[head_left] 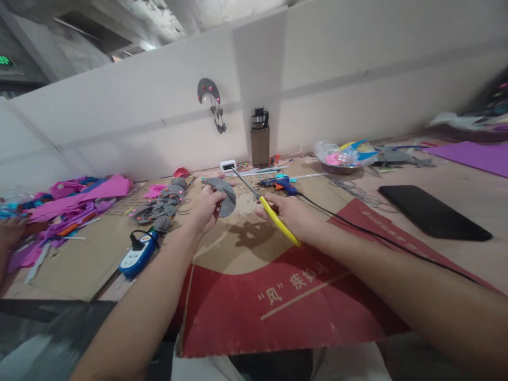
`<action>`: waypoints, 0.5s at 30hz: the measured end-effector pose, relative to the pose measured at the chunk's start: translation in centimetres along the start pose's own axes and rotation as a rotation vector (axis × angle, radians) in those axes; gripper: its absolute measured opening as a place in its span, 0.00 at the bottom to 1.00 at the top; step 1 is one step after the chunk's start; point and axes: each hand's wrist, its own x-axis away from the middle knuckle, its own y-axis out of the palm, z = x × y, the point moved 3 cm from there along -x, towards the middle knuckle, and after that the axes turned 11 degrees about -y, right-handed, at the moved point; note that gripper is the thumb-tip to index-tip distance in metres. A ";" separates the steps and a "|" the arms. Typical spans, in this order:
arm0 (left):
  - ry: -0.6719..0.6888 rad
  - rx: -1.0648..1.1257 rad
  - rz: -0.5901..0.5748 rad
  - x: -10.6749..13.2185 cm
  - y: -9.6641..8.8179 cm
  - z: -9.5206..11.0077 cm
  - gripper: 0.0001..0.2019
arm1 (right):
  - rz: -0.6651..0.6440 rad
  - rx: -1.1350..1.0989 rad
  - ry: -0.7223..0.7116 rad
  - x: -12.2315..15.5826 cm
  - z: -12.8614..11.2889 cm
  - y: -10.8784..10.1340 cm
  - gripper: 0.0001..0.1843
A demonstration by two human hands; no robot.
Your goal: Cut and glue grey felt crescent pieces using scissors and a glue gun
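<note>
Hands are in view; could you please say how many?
3: left hand holding grey felt, right hand gripping a yellow handle, and another person's hand at the left edge. Others may be hidden.

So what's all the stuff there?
Crescent: 1, grey, centre
Tool: 1, yellow handle, centre
Glue gun: 1, blue, orange, centre
Printed cardboard: 1, red, tan, front
Power strip: 1, blue, white, left
Felt pieces: several, grey, left
Scraps: many, pink, purple, left
Device: 1, white, back
Bottle: 1, brown, back
Ornament: 1, grey, wall
Bowl: 1, greyish, right
Phone: 1, black, right
Sheet: 1, purple, right
Someone's hand: 1, left edge
Left hand: 1, holding crescent
Right hand: 1, holding tool
</note>
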 end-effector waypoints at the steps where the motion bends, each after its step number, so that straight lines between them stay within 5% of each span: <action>1: 0.003 -0.002 -0.001 -0.1 -0.2 -0.1 0.30 | 0.018 0.016 0.008 0.0 -0.1 -0.1 0.18; 15: -0.068 -0.037 -0.065 -0.2 -0.2 -0.4 0.20 | 0.153 -0.290 0.093 0.2 0.5 1.0 0.20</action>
